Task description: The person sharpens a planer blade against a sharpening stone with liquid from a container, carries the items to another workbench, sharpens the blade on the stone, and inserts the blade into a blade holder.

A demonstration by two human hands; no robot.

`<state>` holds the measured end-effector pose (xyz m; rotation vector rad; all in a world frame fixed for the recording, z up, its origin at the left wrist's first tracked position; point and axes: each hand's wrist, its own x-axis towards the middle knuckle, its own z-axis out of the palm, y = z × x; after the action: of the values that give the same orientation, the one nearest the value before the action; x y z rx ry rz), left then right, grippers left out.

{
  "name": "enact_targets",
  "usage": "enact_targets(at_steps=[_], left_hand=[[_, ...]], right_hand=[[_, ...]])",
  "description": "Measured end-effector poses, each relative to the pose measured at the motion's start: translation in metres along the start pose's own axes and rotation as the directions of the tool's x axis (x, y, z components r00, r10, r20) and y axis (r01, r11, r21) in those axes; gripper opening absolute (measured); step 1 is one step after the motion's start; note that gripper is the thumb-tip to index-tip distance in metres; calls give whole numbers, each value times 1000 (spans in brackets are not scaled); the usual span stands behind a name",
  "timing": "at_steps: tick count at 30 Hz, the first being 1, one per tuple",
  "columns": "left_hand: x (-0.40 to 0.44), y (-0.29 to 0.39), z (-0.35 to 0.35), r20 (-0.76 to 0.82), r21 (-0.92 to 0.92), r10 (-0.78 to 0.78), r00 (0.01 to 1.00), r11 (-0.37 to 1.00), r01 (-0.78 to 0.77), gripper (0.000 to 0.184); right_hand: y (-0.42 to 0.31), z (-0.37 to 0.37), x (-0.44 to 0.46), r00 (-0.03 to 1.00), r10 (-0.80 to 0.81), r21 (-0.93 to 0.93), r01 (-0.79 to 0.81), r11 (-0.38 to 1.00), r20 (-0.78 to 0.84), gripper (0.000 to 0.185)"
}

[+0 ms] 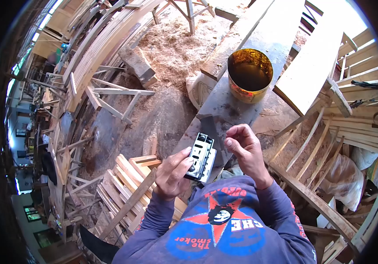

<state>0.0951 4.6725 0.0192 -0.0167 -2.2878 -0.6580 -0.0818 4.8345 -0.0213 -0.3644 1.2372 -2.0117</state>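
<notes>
Wears a purple-blue, long-sleeved, printed shirt (241, 245), nearest the cam. Just past it, grips a silver-and-black, rectangular, slotted, metal-looking device (200, 155) in the L hand (173, 175), w/ fingers closed on its left side. Holds it tilted, slotted face up, in front of the chest. Has the R hand (247, 150) up just beside, apart from the device, w/ fingers bent in toward the thumb; can't tell if pinching sth small or just loosely curled.

Re progress: seems mid-handling, judging by both hands being up & close. Done: has the device in hand, slotted face exposed. Not yet set down. Can't tell from this view if finished w/ any part of it, nor how much is left.

Near the L hand, lower: a stack of pale, narrow wooden strips (129, 174). Beyond both hands: a long, grey, stained desk (224, 110), w/ an amber-yellow, open-topped, cylindrical tin (246, 95) standing on it, untouched, dark inside. To the right of that, a wide, pale wooden plank (310, 70). Farther off, upper middle: tan wood shavings (171, 48) strewn on the floor, etc.
</notes>
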Motion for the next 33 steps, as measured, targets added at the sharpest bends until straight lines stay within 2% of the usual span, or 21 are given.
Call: enact_targets(at_steps=[2,3,5,6,7,9,11,14,15,17,19,21,24,26,33], left_hand=[[1,-1,4,49,-11,2,999,1000,-1,41],[1,-1,6,49,-18,7,999,1000,-6,41],[2,0,8,60,-10,8,998,1000,-8,38],[0,-2,8,65,-34,9,998,999,-7,36],[0,-5,9,68,-57,17,998,998,-13,37],[6,2,6,96,-144,-69,993,986,82,37],[4,-8,9,136,-241,-97,986,962,128,31],[16,-1,8,184,-309,-139,973,932,191,34],[19,1,8,188,-355,-155,970,910,214,32],[22,0,8,192,-378,-154,969,900,218,29],[23,0,9,193,-412,-181,964,877,247,30],[25,0,11,193,-440,-213,958,853,279,32],[26,0,8,194,-450,-226,955,844,291,38],[22,-4,9,237,-487,-198,951,823,292,52],[21,-10,9,246,-491,-202,948,817,302,53]], right_hand=[[-3,-7,3,996,50,-163,-38,986,75,34],[-1,-9,3,997,46,-164,-34,986,68,34],[5,-11,10,988,103,-14,-102,995,119,46],[8,-12,12,987,57,-33,-53,998,153,49],[4,-13,13,980,23,-152,7,988,197,64],[-3,-11,16,960,1,-203,58,978,280,69],[-16,-15,27,881,-138,-308,299,903,453,57],[-37,-10,29,824,-54,-370,311,876,564,34],[-44,-9,31,800,-21,-381,309,871,599,34],[-50,-10,33,783,56,-400,253,881,619,34],[-58,-8,33,779,50,-415,278,866,626,33],[-63,-7,31,794,78,-414,228,882,603,33],[-64,-6,33,791,77,-427,243,871,607,31],[-62,-5,34,783,70,-414,248,876,618,31],[-61,-4,35,805,72,-408,219,886,588,27]])
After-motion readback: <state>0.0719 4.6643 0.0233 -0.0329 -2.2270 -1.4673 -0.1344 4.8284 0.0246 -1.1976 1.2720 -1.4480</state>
